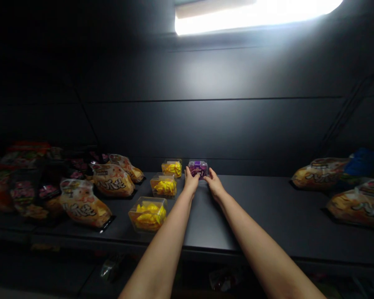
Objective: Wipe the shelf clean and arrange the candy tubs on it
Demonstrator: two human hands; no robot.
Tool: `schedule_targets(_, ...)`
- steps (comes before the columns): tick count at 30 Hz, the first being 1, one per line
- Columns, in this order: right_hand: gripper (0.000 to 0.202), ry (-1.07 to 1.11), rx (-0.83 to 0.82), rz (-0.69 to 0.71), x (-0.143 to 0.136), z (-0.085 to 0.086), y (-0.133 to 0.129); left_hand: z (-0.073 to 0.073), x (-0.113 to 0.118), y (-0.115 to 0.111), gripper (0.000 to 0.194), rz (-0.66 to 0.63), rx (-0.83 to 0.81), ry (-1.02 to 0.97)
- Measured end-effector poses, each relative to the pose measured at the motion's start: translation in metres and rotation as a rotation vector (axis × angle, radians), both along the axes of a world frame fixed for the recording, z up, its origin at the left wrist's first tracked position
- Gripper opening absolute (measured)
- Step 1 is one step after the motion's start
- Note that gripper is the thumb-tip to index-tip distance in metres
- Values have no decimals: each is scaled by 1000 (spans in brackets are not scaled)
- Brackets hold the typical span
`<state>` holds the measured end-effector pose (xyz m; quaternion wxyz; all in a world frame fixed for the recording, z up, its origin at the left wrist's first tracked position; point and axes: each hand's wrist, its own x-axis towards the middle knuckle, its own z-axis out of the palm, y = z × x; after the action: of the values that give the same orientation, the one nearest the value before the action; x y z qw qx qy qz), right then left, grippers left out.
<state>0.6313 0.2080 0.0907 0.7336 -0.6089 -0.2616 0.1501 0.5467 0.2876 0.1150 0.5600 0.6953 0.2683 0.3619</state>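
Both my arms reach to the back of a dark shelf (252, 216). A clear plastic box of purple-wrapped snacks (198, 167) stands there near the back panel. My left hand (190, 182) grips its left side, fingers partly hidden by the box. On its right side is my right hand (215, 182), with thumb and fingers around the edge. Just left of it, a row of clear boxes with yellow packets runs from back to front: a far box (171, 167), a middle box (163, 185) and a near box (148, 214).
Snack bags (85, 203) stand crowded along the left part of the shelf. More bags (358, 203) lie at the right, one beside a blue package (364, 162). A bright tube light (255, 16) hangs overhead. Below, a lower shelf holds dim packages (226, 279).
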Motion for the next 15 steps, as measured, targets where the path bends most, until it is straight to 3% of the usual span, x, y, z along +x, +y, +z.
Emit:
schedule_targets(4,63,-20,-22,-24,-14,7,-22,0,-13,-17,80,-1,43,28)
schedule_targets(8,50,-62,-3,-11,-42,23,-54,9,-43,-54,62,-86,123,-19)
schedule_targets(12,44,-158,80,70,-94,40,-105,24,-106,-105,48,-239,199,-76)
schedule_targets(15,37,-223,1,185,-140,39,-158,23,-172,-140,41,-407,244,-68)
